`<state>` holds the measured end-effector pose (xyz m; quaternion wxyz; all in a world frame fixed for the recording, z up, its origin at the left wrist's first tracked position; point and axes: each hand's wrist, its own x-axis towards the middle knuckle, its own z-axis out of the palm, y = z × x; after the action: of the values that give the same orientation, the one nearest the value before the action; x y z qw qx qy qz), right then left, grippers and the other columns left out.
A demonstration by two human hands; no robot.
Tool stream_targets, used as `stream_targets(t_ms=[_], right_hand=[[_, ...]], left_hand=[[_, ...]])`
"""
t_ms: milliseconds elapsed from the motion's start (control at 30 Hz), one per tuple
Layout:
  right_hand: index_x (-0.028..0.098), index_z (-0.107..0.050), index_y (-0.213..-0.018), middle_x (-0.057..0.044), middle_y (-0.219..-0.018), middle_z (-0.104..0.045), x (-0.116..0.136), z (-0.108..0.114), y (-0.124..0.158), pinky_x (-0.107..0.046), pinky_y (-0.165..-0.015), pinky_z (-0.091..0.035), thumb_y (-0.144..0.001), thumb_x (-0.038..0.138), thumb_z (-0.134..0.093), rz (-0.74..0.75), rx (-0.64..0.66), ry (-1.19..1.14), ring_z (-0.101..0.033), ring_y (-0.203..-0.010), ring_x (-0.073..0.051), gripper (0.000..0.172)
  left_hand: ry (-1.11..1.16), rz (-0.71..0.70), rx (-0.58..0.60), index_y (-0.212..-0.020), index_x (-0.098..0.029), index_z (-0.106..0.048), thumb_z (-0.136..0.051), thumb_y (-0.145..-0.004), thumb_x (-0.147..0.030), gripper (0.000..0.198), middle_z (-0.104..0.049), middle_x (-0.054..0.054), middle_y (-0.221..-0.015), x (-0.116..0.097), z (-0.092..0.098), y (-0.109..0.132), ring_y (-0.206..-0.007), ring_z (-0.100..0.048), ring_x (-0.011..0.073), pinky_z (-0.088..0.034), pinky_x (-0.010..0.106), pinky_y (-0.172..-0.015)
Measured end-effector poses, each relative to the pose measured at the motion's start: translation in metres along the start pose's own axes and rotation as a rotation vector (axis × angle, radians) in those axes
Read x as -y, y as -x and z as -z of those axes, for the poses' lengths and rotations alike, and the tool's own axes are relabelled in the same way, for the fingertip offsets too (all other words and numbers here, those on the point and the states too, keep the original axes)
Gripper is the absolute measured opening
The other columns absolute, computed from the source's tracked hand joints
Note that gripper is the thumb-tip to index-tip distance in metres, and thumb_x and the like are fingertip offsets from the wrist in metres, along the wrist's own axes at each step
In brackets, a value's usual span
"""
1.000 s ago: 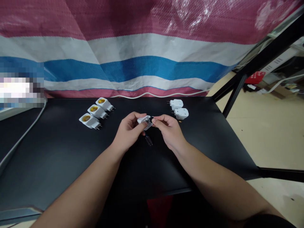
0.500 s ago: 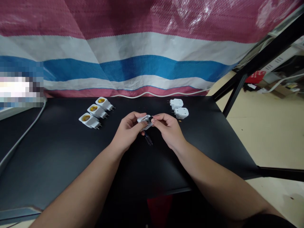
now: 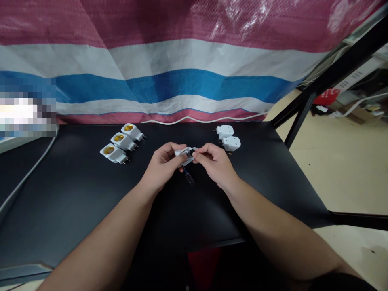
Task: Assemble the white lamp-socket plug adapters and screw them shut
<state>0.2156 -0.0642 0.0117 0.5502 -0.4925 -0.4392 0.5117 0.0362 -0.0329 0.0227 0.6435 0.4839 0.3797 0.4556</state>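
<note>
Between my left hand's [image 3: 163, 163] thumb and fingers is a white plug housing [image 3: 183, 152], its inside facing up with metal parts showing. My right hand [image 3: 214, 161] is pinched at the housing's right edge. What sits between those fingertips is small and partly hidden. A screwdriver [image 3: 189, 177] with a clear, dark-bluish handle sticks out below my left fingers; whether they touch it I cannot tell, and its shaft is mostly hidden.
Three white plug-in lamp sockets [image 3: 113, 152] with yellow-gold insides stand in a slanted row on the black table [image 3: 91, 202]. Two white plug housings [image 3: 231, 143] lie at the right, a small brass-coloured piece [image 3: 229, 153] beside them. A white cable [image 3: 188, 118] runs along the back edge.
The right fingertips have shifted very slightly at the housing's edge, and the housing has tilted a little. Both hands keep their places, and the other pieces lie as before.
</note>
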Motion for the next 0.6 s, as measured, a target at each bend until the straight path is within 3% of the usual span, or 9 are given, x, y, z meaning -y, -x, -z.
stream_targets(t_ms=[600], right_hand=[[0.024, -0.075, -0.083, -0.004, -0.092, -0.081, -0.0026, 0.0031, -0.0018, -0.050, -0.099, -0.063, -0.079, 0.044, -0.094, -0.009, 0.007, 0.017, -0.078, -0.089, -0.023, 0.028]], left_hand=[[-0.133, -0.096, 0.016, -0.104, -0.018, -0.079, -0.098, -0.072, -0.026, 0.038, -0.077, 0.004, -0.094, 0.0040, 0.0061, -0.0002, -0.071, -0.066, 0.0135, -0.054, 0.025, -0.058]])
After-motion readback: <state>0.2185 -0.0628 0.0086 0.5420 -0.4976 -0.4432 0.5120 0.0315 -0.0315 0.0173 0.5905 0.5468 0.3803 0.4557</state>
